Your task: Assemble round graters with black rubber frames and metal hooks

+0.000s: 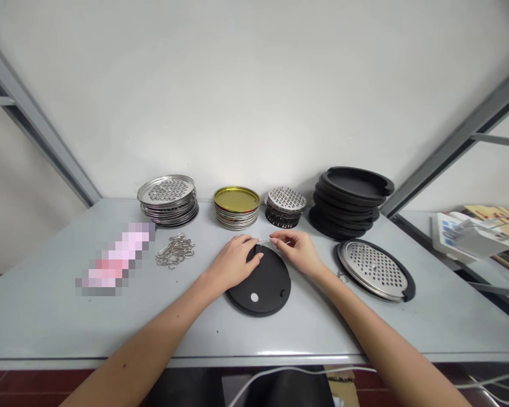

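Note:
A round black disc (266, 285) with a white dot and a small dark knob lies on the grey table in front of me. My left hand (236, 261) rests on its upper left part, thumb on the surface, fingers at the far edge. At that far edge my right hand (296, 249) pinches a thin metal wire piece (264, 241), whose left end meets my left fingertips. The wire's full shape is too small to tell. Left of the hands lies a loose pile of metal wire hooks (176, 250).
Along the wall stand stacks of silver grater discs (167, 192), gold-topped lids (236, 199), small grater discs (286, 200) and black round holders (352, 192). A grater in a black rim (375, 268) lies right. A blurred pink item (123, 254) lies left.

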Available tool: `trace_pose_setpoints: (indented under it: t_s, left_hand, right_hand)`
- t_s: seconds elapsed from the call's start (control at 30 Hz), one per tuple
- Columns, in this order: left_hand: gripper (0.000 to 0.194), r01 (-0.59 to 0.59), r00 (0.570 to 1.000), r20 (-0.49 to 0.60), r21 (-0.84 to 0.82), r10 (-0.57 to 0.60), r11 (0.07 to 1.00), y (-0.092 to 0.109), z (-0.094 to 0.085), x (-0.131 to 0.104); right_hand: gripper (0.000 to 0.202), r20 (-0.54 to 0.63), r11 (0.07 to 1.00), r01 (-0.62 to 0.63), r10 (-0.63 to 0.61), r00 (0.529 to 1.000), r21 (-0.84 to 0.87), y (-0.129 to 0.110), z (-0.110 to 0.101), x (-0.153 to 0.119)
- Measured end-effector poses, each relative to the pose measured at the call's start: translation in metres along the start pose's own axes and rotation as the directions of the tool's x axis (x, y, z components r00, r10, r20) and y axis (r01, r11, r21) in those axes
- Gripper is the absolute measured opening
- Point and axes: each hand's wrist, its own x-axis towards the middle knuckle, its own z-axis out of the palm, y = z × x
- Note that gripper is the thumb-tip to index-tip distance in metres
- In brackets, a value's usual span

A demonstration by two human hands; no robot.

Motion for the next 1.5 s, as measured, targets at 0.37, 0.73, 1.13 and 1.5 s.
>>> trace_pose_setpoints:
  t_s: [0.37, 0.73, 1.13, 1.5]
  left_hand:
    - [0.033, 0.001, 1.000, 0.008, 0.008, -0.002, 1.000, 0.000, 0.000, -0.001]
    - [0.030, 0.007, 1.000, 0.017, 0.014, -0.008, 1.000, 0.000, 0.000, 0.001]
    - [0.032, 0.000, 1.000, 0.013, 0.014, -0.001, 1.000, -0.003, -0.001, 0.000]
    - [0.036, -0.053, 0.992, -0.115, 0.042, 0.057, 0.998, -0.010, -0.013, 0.003]
  right_hand:
    - [0.028, 0.100, 0.992, 0.028, -0.016, 0.995, -0.127, 0.000, 0.001, -0.002]
    - [0.023, 0.143, 0.971, 0.070, -0.038, 0.989, -0.228, 0.001, 0.000, -0.003]
    - [0.020, 0.190, 0.986, 0.081, -0.052, 0.980, -0.149, 0.002, 0.000, -0.002]
    - [0.019, 0.147, 0.994, 0.057, -0.042, 0.988, -0.097, 0.004, 0.002, -0.002]
